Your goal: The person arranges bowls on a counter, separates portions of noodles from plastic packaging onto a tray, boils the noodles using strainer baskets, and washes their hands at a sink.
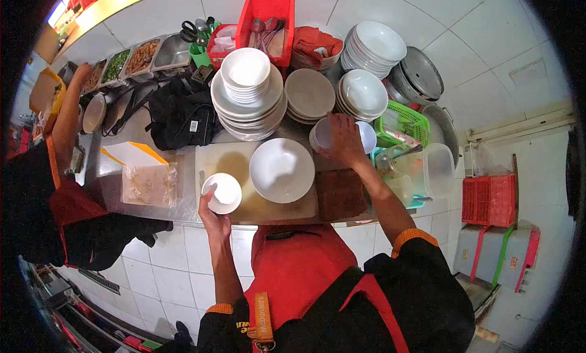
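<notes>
Table (110,187) was metal, carrying a pale board (244,214). Stacked white plates (247,116) stood at 11 o'clock from the large white bowl (282,170), which sat on the board. Right hand (347,139) was at 2 o'clock, fingers over pale stacked vessels (318,137); could not tell if it gripped. Left hand (215,221), well apart at 8 o'clock, was clamped on the small white bowl (223,192).
</notes>
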{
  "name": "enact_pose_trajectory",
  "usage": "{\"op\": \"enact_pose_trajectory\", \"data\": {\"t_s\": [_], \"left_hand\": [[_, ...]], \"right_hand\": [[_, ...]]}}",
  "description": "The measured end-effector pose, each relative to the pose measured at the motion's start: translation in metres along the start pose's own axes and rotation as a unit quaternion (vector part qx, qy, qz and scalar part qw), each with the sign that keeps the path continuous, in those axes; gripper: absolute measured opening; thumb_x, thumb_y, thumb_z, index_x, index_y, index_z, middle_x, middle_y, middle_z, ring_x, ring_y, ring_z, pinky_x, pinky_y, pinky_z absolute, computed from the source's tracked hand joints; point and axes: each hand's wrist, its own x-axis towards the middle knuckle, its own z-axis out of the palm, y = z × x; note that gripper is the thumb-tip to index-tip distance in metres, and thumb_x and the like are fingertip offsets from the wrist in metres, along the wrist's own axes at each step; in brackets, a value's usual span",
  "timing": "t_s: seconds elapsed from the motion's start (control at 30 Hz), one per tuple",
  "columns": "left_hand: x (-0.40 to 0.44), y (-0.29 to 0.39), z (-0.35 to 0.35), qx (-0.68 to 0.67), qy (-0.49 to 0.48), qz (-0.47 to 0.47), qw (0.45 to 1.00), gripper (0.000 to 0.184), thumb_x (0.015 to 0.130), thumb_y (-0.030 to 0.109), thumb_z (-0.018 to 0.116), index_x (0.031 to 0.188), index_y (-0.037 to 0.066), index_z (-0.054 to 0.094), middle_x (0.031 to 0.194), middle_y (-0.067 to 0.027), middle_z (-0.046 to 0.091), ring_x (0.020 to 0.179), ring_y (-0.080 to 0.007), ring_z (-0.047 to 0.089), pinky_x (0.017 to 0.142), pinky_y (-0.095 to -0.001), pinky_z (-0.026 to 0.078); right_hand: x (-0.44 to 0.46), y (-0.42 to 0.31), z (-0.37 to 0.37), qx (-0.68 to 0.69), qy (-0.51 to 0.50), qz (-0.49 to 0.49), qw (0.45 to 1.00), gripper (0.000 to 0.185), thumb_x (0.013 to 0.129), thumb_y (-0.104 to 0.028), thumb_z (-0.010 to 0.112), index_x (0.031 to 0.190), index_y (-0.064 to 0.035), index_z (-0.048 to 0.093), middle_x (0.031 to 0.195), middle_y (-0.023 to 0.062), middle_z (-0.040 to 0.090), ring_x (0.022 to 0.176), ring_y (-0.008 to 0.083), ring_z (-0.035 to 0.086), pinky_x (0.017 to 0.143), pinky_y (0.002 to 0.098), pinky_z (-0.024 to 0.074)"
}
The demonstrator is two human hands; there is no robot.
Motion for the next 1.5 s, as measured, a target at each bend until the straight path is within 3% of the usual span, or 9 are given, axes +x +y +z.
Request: {"op": "enact_pose_trajectory", "data": {"t_s": [0.07, 0.23, 0.3, 0.37, 0.6, 0.77, 1.0, 1.13, 1.5], "left_hand": [[0.006, -0.007, -0.003, 0.046, 0.038, 0.02, 0.998, 0.043, 0.084, 0.027, 0.049, 0.119, 0.004, 0.041, 0.115, -0.0117, 0.049, 0.112, -0.0262, 0.048, 0.093, -0.0387, 0.041], [0.027, -0.03, -0.029, 0.163, 0.085, 0.133, 0.974, 0.038, 0.084, 0.025, 0.047, 0.114, 0.001, 0.045, 0.103, -0.0112, 0.048, 0.096, -0.0218, 0.048, 0.085, -0.0348, 0.039], [0.035, -0.033, -0.031, 0.409, 0.103, 0.2, 0.884, 0.035, 0.085, 0.024, 0.044, 0.109, -0.002, 0.049, 0.105, -0.0123, 0.046, 0.099, -0.0214, 0.046, 0.089, -0.0337, 0.035], [0.041, -0.037, -0.032, 0.386, 0.101, 0.179, 0.899, 0.033, 0.086, 0.022, 0.042, 0.104, -0.004, 0.051, 0.105, -0.0134, 0.046, 0.1, -0.0221, 0.046, 0.09, -0.0324, 0.033], [0.03, -0.023, -0.013, 0.374, 0.103, 0.163, 0.907, 0.048, 0.089, 0.037, 0.052, 0.112, -0.004, 0.051, 0.114, -0.0164, 0.046, 0.106, -0.0249, 0.046, 0.091, -0.0349, 0.035], [0.025, -0.026, -0.013, 0.343, 0.128, 0.248, 0.897, 0.056, 0.088, 0.039, 0.056, 0.123, -0.002, 0.042, 0.118, -0.0154, 0.044, 0.107, -0.024, 0.045, 0.092, -0.0341, 0.036], [0.009, -0.003, -0.026, 0.352, 0.156, 0.341, 0.858, 0.043, 0.091, 0.03, 0.053, 0.12, 0.001, 0.042, 0.113, -0.0107, 0.046, 0.101, -0.0187, 0.045, 0.083, -0.0326, 0.038], [0.007, 0.001, -0.019, 0.351, 0.155, 0.36, 0.851, 0.038, 0.09, 0.026, 0.054, 0.118, 0.002, 0.043, 0.109, -0.0097, 0.049, 0.099, -0.0183, 0.046, 0.083, -0.0324, 0.038], [0.007, -0.005, -0.03, 0.343, 0.148, 0.392, 0.841, 0.029, 0.09, 0.021, 0.053, 0.112, 0.003, 0.048, 0.11, -0.0077, 0.051, 0.097, -0.0164, 0.048, 0.079, -0.0288, 0.039]], "right_hand": [[0.004, 0.008, 0.008, 0.009, 0.077, -0.027, 0.997, 0.096, 0.053, -0.045, 0.077, 0.131, -0.0082, 0.035, 0.119, 0.0166, 0.04, 0.117, 0.0336, 0.036, 0.09, 0.0516, 0.0337], [-0.003, -0.005, -0.004, -0.052, 0.048, -0.03, 0.997, 0.097, 0.051, -0.043, 0.078, 0.13, -0.0076, 0.034, 0.11, 0.0183, 0.042, 0.1, 0.0352, 0.044, 0.08, 0.0479, 0.0355], [-0.002, -0.008, -0.006, -0.053, 0.049, -0.04, 0.997, 0.098, 0.05, -0.042, 0.079, 0.13, -0.0077, 0.034, 0.109, 0.0191, 0.043, 0.097, 0.0348, 0.045, 0.079, 0.0461, 0.0358], [0.0, -0.009, -0.008, -0.077, -0.008, -0.038, 0.996, 0.102, 0.047, -0.042, 0.08, 0.13, -0.0058, 0.033, 0.104, 0.0201, 0.045, 0.093, 0.0349, 0.047, 0.076, 0.0461, 0.0358], [-0.004, 0.0, 0.0, -0.019, 0.013, -0.075, 0.997, 0.099, 0.046, -0.036, 0.082, 0.126, 0.0001, 0.037, 0.097, 0.021, 0.047, 0.087, 0.0369, 0.048, 0.073, 0.0459, 0.0371], [-0.007, 0.005, -0.037, 0.114, 0.061, -0.059, 0.99, 0.086, 0.05, -0.029, 0.079, 0.122, 0.0003, 0.041, 0.105, 0.0239, 0.047, 0.097, 0.0392, 0.049, 0.087, 0.0448, 0.0392], [-0.029, 0.049, -0.065, 0.053, 0.018, 0.099, 0.994, 0.084, 0.054, -0.025, 0.079, 0.124, -0.0034, 0.037, 0.109, 0.0229, 0.047, 0.102, 0.0385, 0.048, 0.091, 0.0438, 0.0396], [-0.032, 0.043, -0.044, 0.103, 0.07, 0.119, 0.985, 0.092, 0.055, -0.025, 0.079, 0.128, -0.0035, 0.027, 0.11, 0.0243, 0.046, 0.102, 0.0395, 0.048, 0.09, 0.0447, 0.0401], [-0.033, 0.043, -0.068, 0.234, 0.111, 0.113, 0.959, 0.085, 0.054, -0.019, 0.079, 0.125, -0.0033, 0.035, 0.116, 0.0179, 0.047, 0.109, 0.0285, 0.047, 0.094, 0.0377, 0.0374]]}}
